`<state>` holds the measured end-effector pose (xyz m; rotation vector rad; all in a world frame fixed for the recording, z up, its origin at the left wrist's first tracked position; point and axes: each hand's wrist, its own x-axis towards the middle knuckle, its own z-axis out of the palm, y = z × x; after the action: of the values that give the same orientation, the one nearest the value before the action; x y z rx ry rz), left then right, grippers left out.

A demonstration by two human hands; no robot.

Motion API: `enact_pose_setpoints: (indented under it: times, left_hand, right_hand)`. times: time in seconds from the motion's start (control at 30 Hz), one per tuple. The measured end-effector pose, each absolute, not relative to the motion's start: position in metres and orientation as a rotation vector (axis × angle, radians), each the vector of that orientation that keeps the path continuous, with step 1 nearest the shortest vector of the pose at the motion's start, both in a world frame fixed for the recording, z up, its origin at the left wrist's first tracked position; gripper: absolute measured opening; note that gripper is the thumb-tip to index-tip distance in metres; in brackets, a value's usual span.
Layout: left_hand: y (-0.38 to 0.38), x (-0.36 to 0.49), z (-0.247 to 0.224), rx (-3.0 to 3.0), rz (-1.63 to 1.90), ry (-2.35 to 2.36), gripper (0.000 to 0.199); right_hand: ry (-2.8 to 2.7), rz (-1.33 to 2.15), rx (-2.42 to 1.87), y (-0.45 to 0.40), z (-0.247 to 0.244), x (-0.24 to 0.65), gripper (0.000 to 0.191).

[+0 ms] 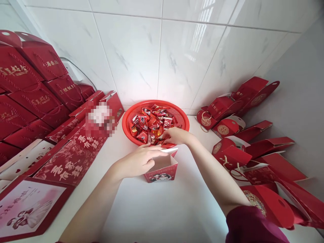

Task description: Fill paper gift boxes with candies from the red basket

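A small red paper gift box (162, 172) stands open at the top on the white table, with a printed couple on its near side. My left hand (138, 161) grips it from the left, index finger stretched along the opening. Behind the box is a red plastic basket (186, 130) with a perforated wall. Red-wrapped candies (154, 123) are heaped inside it. My right hand (177, 135) reaches over the basket's near right rim, its bent fingers closed down on the candies. Its fingertips are partly hidden among the wrappers.
Stacked red gift boxes with rope handles (37, 84) rise at the left. Long red boxes (68, 162) lie in front of them. Several folded red boxes (227, 152) line the right side beside my right forearm. A white tiled wall (131, 50) closes off the back.
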<state>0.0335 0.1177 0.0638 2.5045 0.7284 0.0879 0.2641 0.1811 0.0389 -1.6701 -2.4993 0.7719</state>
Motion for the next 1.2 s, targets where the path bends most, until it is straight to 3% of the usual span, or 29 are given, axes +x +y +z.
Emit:
enact_pose_setpoints:
  times: [0.17,0.4,0.67,0.93,1.2]
  left_hand:
    - [0.118,0.032,0.062,2.489,0.08,0.718,0.068]
    - [0.118,0.034,0.065,2.479,0.076,0.704,0.072]
    - [0.117,0.036,0.069,2.475,0.056,0.685,0.079]
    - [0.117,0.035,0.069,2.469,0.069,0.685,0.078]
    - [0.118,0.035,0.066,2.454,0.086,0.68,0.08]
  right_hand:
    - [-2.666,0.915,-1.673,0.211,0.019,0.239,0.023]
    - [-2.587,0.917,-1.49,0.214,0.006,0.244,0.013]
    - [-2.258,0.938,-1.217,0.205,0.014,0.254,0.037]
    - [-1.521,1.427,-0.891,0.179,0.025,0.254,0.037]
    - [-1.218,1.167,-0.947,0.179,0.006,0.254,0.043]
